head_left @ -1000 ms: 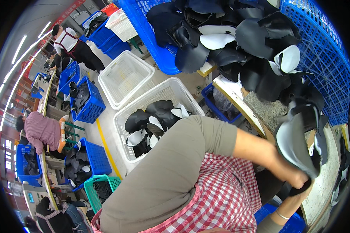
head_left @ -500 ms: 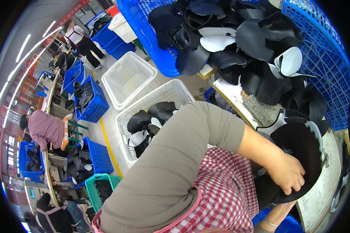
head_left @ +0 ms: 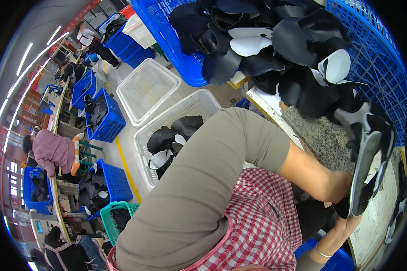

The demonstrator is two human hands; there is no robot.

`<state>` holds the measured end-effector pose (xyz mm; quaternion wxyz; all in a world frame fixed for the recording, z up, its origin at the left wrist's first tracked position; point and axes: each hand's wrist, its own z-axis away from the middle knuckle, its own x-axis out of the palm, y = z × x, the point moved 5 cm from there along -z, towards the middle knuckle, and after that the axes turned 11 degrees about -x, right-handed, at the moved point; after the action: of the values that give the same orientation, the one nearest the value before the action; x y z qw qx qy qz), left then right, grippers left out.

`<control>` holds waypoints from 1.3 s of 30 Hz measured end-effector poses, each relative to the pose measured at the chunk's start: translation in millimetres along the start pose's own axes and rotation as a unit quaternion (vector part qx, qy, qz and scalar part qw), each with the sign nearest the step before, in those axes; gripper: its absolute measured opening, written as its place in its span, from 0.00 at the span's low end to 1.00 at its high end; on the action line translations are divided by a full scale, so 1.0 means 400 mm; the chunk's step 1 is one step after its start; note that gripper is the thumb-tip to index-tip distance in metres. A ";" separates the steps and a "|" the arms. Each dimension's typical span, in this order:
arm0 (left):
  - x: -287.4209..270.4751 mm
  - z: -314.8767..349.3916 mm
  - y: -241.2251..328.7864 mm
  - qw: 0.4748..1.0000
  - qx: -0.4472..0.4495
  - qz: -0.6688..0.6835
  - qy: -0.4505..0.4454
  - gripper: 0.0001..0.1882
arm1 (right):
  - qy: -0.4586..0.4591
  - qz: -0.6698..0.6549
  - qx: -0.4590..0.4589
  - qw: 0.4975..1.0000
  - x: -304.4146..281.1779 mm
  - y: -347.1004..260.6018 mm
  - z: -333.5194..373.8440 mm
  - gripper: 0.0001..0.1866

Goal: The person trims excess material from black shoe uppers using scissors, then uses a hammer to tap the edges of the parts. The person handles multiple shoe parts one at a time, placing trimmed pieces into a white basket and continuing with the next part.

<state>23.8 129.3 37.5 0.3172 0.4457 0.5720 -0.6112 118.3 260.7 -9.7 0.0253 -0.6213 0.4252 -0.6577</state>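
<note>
A black shoe upper with grey-white edges (head_left: 365, 167) stands nearly edge-on at the right, over the pale worktable (head_left: 380, 221). My left hand (head_left: 338, 186) is curled against its near side, its fingertips mostly hidden by the wrist and the piece. Below, my right hand (head_left: 349, 222), with a bracelet on the wrist, grips the upper's lower end; part of its fingers is behind the piece. Just beyond lies a heap of black and white uppers (head_left: 298, 49), next to a speckled grey slab (head_left: 321, 135).
A blue crate (head_left: 192, 77) and a blue basket wall (head_left: 375, 67) flank the heap. On the floor at my left stand a white basket of pieces (head_left: 142, 135) and an upturned-looking white basket (head_left: 144, 90). Farther left, several people work at a long bench among blue crates (head_left: 106, 117).
The upper has turned from showing its wide black inside to nearly edge-on, and reaches higher. My left hand has shifted from its inner face to its near side.
</note>
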 end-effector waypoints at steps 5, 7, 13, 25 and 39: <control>-0.015 0.021 -0.021 0.978 0.027 0.056 0.201 0.13 | 0.211 0.052 -0.011 0.976 -0.064 0.016 -0.013 0.26; 0.010 0.014 -0.029 0.973 0.034 0.218 0.067 0.16 | 0.227 0.005 0.029 0.974 -0.064 0.059 -0.002 0.31; 0.039 0.006 -0.035 0.965 -0.002 0.254 0.058 0.14 | 0.243 0.008 0.020 0.970 -0.075 0.087 0.015 0.25; 0.322 -0.089 0.051 0.966 -0.113 0.226 -0.054 0.31 | 0.191 0.072 -0.026 0.979 -0.207 0.058 -0.030 0.20; -0.224 0.165 -0.044 0.854 -0.165 0.148 0.471 0.10 | 0.194 0.222 -0.104 0.950 -0.087 0.074 -0.005 0.14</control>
<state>31.8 56.2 122.7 0.1653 0.7007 0.6727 -0.1707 109.8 262.6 -54.6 0.0233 -0.3710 0.6149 -0.6955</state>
